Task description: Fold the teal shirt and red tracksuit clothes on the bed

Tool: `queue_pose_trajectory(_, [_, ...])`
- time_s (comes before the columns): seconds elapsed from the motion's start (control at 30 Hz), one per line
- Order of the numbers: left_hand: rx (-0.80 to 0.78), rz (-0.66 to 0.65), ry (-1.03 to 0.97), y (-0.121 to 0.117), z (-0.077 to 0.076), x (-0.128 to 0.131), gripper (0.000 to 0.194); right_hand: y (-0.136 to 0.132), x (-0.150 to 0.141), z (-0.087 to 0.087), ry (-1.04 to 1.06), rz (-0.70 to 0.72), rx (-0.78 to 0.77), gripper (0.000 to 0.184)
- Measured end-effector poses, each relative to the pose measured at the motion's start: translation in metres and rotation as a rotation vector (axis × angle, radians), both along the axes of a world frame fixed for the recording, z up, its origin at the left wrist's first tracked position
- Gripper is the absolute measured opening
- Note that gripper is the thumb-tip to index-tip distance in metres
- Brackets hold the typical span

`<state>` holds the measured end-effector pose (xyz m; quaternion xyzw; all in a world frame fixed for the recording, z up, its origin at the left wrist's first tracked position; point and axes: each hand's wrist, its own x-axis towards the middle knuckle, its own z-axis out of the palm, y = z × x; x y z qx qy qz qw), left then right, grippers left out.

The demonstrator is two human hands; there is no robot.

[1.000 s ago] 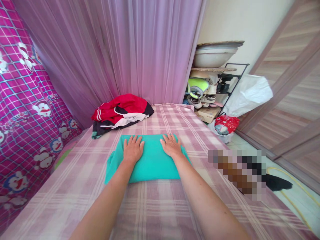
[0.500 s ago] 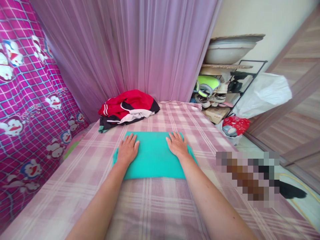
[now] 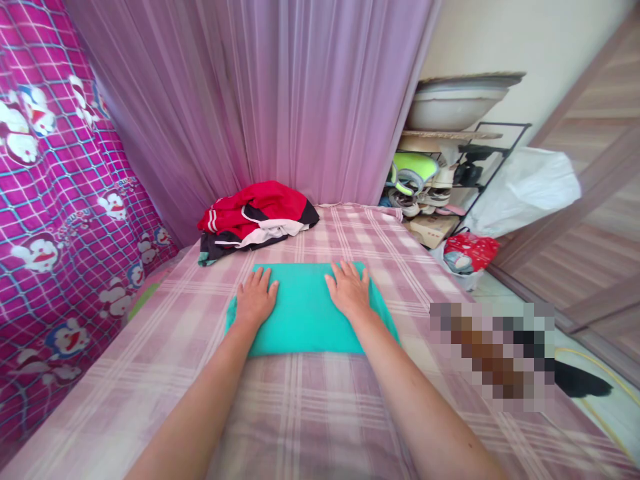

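Observation:
A teal cloth garment (image 3: pixel 305 313), folded into a flat rectangle, lies on the plaid bedspread (image 3: pixel 310 407) in front of me. My left hand (image 3: pixel 256 298) rests flat on its left side, fingers spread and pointing away from me. On its right part lies my right hand (image 3: pixel 349 290), palm down with the fingers apart. Neither hand grips the cloth. Small loose edges of the garment stick out beyond both hands. Which kind of garment it is I cannot tell.
A crumpled red, black and white jacket (image 3: pixel 265 213) lies at the bed's far left, before a purple curtain (image 3: pixel 310 100). To the right stand a shoe rack (image 3: pixel 480 190) and a red bag (image 3: pixel 470 252). A pink patterned curtain (image 3: pixel 50 220) hangs at left. A blurred patch covers the right bed edge.
My right hand has slid slightly left over the teal garment. My left hand stays nearly in place on it.

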<state>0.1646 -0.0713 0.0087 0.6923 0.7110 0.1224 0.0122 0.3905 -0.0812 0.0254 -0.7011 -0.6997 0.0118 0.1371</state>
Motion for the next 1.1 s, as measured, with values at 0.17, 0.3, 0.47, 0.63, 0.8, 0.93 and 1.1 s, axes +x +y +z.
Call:
queue_pose_trajectory(0.17, [-0.019,0.008,0.013,0.0,0.003,0.0,0.057,-0.034,0.004,0.005,-0.004,0.075,-0.097,0.057])
queue_pose_trajectory(0.3, [-0.025,-0.002,0.009,0.001,0.005,0.0,0.057,-0.048,0.036,-0.005,0.024,-0.071,-0.147,0.057])
queue_pose_trajectory(0.47, [-0.009,-0.026,0.016,0.0,0.009,0.0,0.056,-0.057,0.052,-0.018,0.05,-0.084,-0.091,0.055])
queue_pose_trajectory(0.63, [0.101,-0.048,0.032,-0.017,0.01,-0.021,0.052,-0.06,0.052,-0.032,0.051,-0.092,0.038,0.051])
queue_pose_trajectory(0.8, [0.039,0.143,-0.108,-0.05,0.008,-0.057,0.055,-0.056,0.056,-0.042,0.054,-0.076,0.15,0.049])
queue_pose_trajectory(0.93, [-0.091,0.191,-0.23,-0.063,0.01,-0.063,0.053,-0.053,0.057,-0.046,0.057,-0.072,0.194,0.047])
queue_pose_trajectory(1.1, [-0.097,0.183,-0.297,-0.058,0.02,-0.052,0.051,-0.053,0.058,-0.048,0.034,-0.067,0.24,0.047])
